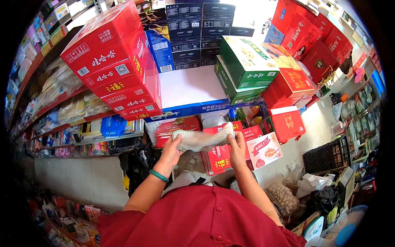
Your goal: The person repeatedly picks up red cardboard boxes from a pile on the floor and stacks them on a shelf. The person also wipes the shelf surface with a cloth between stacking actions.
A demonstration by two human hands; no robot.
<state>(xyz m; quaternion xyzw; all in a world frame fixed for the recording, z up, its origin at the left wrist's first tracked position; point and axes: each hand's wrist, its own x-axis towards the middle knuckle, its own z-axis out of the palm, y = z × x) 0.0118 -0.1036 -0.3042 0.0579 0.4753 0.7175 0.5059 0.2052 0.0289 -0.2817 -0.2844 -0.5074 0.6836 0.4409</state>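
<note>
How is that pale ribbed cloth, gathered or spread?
Gathered: the cloth forms a narrow strip held between left hand and right hand.

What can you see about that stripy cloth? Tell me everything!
The striped cloth is pale grey-green and white, with narrow, rib-like bands. It looks soft and is bunched into a long strip, slightly blurred. The left hand pinches one end and the right hand the other, where a bit pokes up. It's held up, partly hiding a red box.
</note>
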